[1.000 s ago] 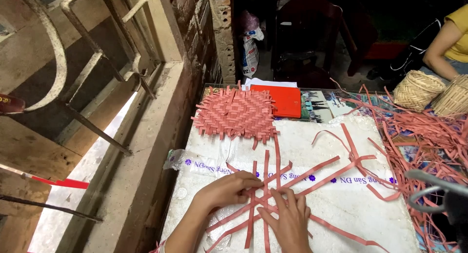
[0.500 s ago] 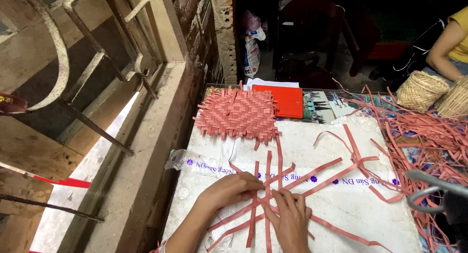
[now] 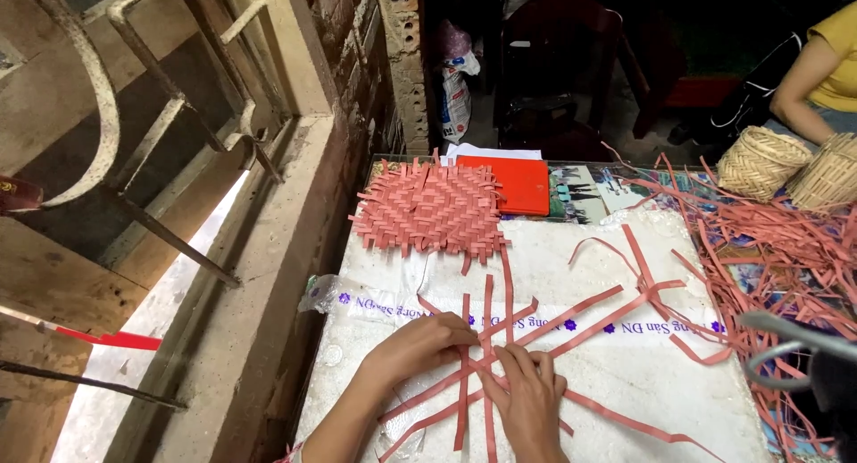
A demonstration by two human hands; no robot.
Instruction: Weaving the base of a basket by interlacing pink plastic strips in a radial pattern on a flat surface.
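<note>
**Hands Pin Crossed Pink Strips on White Sheet**

While both hands press flat on the crossing pink strips [image 3: 486,356], nothing is gripped: the left hand [image 3: 420,347] lies with fingers together over the crossing's left side, and the right hand [image 3: 528,396] rests fingers slightly spread on its lower part. These strips lie on a white plastic sheet [image 3: 625,374] covering the table. Farther up sits a finished woven mat [image 3: 428,208], touching a red folder [image 3: 518,184]. Loose strips [image 3: 777,240] pile at right, near two wicker baskets [image 3: 759,162].

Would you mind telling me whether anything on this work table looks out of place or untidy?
Nothing looks damaged. The loose pink strips lie in a tangled heap along the table's right side, spilling over its edge, while the woven mat lies flat and both hands press on crossed strips.
</note>
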